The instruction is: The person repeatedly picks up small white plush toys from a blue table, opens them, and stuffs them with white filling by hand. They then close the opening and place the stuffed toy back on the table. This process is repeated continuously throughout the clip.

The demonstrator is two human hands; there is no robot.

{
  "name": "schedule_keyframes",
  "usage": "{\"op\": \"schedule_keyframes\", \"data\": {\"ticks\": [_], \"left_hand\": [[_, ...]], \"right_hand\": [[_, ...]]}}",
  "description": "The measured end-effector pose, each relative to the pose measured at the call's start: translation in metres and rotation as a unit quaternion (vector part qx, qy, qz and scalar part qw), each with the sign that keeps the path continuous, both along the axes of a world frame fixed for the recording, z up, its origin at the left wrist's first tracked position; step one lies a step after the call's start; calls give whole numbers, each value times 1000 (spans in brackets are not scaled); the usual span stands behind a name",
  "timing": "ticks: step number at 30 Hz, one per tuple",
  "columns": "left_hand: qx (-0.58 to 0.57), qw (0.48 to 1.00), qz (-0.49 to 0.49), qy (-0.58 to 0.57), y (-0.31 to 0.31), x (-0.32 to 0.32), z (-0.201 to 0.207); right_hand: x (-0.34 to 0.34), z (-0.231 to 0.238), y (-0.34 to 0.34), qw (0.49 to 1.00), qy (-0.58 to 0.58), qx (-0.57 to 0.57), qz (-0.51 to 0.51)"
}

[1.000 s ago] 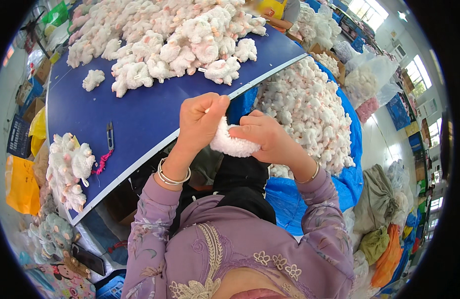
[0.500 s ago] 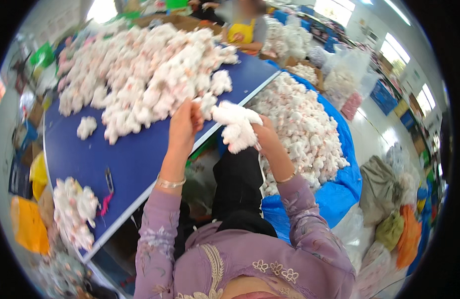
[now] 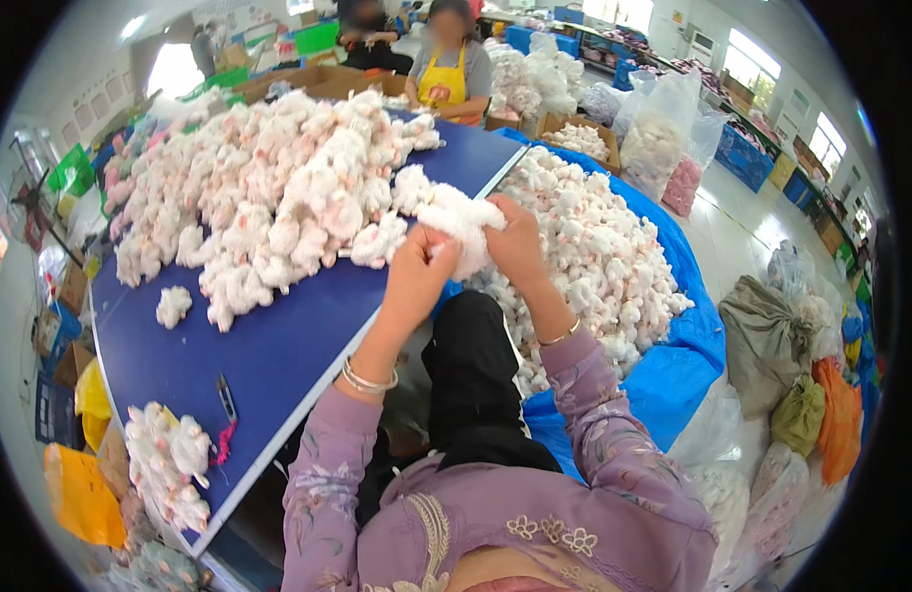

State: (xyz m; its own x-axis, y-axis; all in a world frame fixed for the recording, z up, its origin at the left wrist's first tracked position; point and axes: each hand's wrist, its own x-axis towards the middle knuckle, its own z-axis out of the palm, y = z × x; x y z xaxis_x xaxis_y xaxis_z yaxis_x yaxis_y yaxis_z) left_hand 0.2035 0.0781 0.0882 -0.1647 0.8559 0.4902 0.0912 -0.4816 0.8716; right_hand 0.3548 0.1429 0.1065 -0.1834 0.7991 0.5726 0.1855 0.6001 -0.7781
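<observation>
A fluffy white plush piece (image 3: 460, 223) is stretched between my hands, above the table edge. My left hand (image 3: 422, 274) pinches its near left side with curled fingers. On its right end, my right hand (image 3: 515, 242) has its fingers closed round the fabric. Beyond the left hand, a large heap of white and pale pink plush pieces (image 3: 268, 197) covers the far part of the blue table (image 3: 268, 345). To the right, a second heap of such pieces (image 3: 594, 257) lies on a blue sheet (image 3: 688, 345).
A small pair of thread snips (image 3: 226, 397) with a pink cord lies near a smaller plush pile (image 3: 165, 464) at the table's near left corner. Across the table sits a person in a yellow apron (image 3: 441, 84). Sacks (image 3: 767, 345) and clear bags stand on the floor at right.
My left hand has moved right and taken hold of the plush piece. My right hand has lifted a little, and the piece is now held between both. The view has tilted upward.
</observation>
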Motion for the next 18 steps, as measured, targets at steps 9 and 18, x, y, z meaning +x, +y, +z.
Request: {"op": "schedule_keyframes", "data": {"ticks": [9, 18], "left_hand": [[178, 979, 46, -90, 24, -114, 73], [378, 831, 331, 239, -29, -45, 141]], "right_hand": [[13, 18, 13, 993, 96, 15, -64], [20, 16, 6, 996, 46, -4, -72]]}}
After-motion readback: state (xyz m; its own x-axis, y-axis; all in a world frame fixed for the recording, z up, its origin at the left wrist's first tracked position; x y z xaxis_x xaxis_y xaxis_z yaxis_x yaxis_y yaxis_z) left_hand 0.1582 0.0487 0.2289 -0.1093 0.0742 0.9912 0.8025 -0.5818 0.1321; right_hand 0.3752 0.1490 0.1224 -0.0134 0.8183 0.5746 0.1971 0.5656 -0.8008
